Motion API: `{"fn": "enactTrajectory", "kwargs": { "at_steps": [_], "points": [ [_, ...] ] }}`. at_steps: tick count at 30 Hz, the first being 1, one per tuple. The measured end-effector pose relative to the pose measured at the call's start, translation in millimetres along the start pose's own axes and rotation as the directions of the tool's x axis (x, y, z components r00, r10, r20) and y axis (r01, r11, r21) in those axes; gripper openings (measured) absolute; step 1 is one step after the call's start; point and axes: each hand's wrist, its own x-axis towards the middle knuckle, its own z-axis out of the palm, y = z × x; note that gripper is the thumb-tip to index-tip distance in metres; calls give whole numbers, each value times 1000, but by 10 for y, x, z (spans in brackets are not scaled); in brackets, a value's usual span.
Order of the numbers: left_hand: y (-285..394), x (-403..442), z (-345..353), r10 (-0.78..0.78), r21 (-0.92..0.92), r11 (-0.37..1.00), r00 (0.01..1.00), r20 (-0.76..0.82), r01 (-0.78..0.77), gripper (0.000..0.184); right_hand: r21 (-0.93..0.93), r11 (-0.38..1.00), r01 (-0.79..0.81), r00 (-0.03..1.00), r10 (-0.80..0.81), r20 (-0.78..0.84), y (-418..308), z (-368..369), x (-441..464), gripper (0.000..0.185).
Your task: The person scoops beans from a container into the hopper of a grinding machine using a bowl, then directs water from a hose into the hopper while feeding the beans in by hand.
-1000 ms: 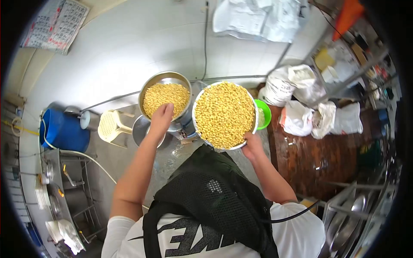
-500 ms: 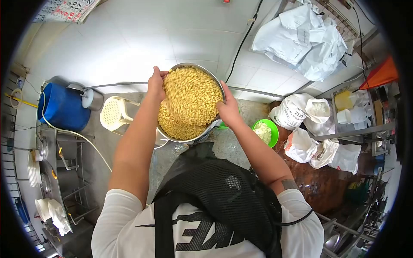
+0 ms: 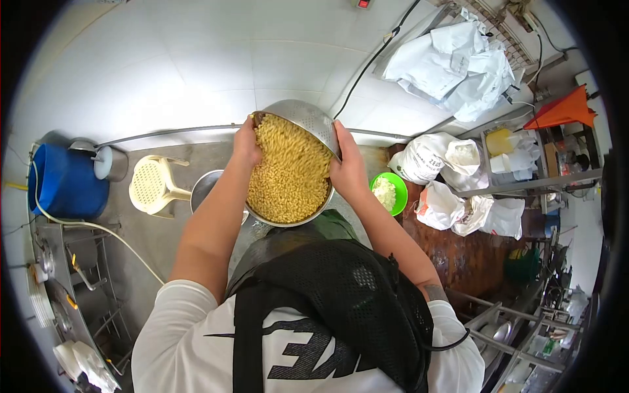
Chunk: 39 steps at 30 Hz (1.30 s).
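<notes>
My left hand [image 3: 247,145] grips the left rim of a perforated metal colander [image 3: 304,120], and my right hand [image 3: 348,167] grips its right rim. The colander is tipped towards me, its holed outer wall showing at the far side. Small pale yellow beans or kernels [image 3: 285,190] tumble from it, blurred by motion. Below, a round metal rim encloses a mass of them; it seems to be a separate vessel, mostly hidden. Left of my left forearm, part of another metal bowl [image 3: 204,188] shows.
A cream plastic stool [image 3: 149,183] and a blue barrel [image 3: 69,182] stand on the left, with a hose [image 3: 121,239] across the floor. To the right are a green bowl [image 3: 396,200] of white food and several white sacks [image 3: 422,159]. Metal racks line both sides.
The colander has tilted further towards me, exposing its perforated outside. The beans have kept moving. My view has shifted, and the metal bowl on the left shows more.
</notes>
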Motion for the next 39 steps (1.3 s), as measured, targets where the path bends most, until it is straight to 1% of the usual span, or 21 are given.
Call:
{"fn": "enactTrajectory", "kwargs": {
  "at_steps": [6,9,11,15,17,18,19,20,21,22,23,24,25,26,28,29,33,35,37,38,39],
  "points": [
    [166,-223,264,-150,-58,986,987,66,153,39,-135,988,68,995,-77,-59,-311,-31,-187,93],
    [152,-255,264,-97,52,994,994,-43,99,38,-173,978,115,989,-128,-70,-411,-50,-342,95],
    [57,-50,12,-120,7,992,952,282,123,41,-170,978,118,985,-137,-104,-524,-86,-470,94],
    [-13,132,-128,-179,89,983,954,241,162,40,-197,968,153,940,-204,-272,-538,-41,-585,86],
    [46,-201,97,-197,453,885,967,162,104,44,-110,994,18,932,-57,-358,-466,-15,-757,82],
    [23,-264,121,-207,464,879,963,171,107,44,-8,995,-100,904,88,-419,-439,-19,-819,78],
    [-12,-346,140,-49,685,710,960,275,-160,46,208,964,-166,846,247,-472,-448,10,-855,73],
    [-52,-441,149,72,802,436,904,421,-408,49,207,963,-171,836,253,-487,-392,31,-953,73],
    [-73,-506,123,49,810,291,853,519,-509,51,414,872,-261,754,453,-477,-287,63,-1078,71],
    [-155,-495,21,36,804,285,844,536,-522,51,606,731,-313,652,630,-423,-239,59,-1168,69],
    [-280,-478,-83,56,721,25,721,690,-692,50,609,734,-301,638,630,-443,-197,39,-1292,69],
    [-434,-526,-47,7,538,-235,551,834,-810,50,844,453,-286,475,832,-286,-202,-59,-1506,68],
    [-390,-673,30,-157,499,-361,579,800,-788,55,970,115,-215,341,940,-36,-201,-86,-1664,67],
    [-407,-850,109,-176,477,-361,561,809,-801,55,974,120,-191,330,943,-51,-115,-101,-1875,67],
    [-536,-1149,196,-250,359,-702,685,685,-615,66,998,-32,-56,398,916,52,70,-146,-2369,62],
    [-613,-1229,216,-274,331,-700,666,694,-633,66,999,-25,-27,386,922,34,106,-222,-2662,62],
    [-629,-1331,453,-409,271,-820,847,340,-505,89,1000,-18,22,348,937,10,-13,-620,-3911,62],
    [-566,-502,269,-567,342,-674,756,327,-654,88,996,11,90,320,947,-40,-203,-798,-4606,63],
    [-550,-601,525,-340,497,-641,797,500,-585,83,981,74,178,215,970,-112,-374,-931,-5399,64],
    [-599,-630,573,-109,433,-759,751,651,-486,81,984,73,165,192,976,-104,-470,-941,-5787,66],
    [-586,-403,674,-67,368,-771,642,764,-519,77,958,129,255,101,982,-159,-543,-928,-6171,66]
  ]
}}
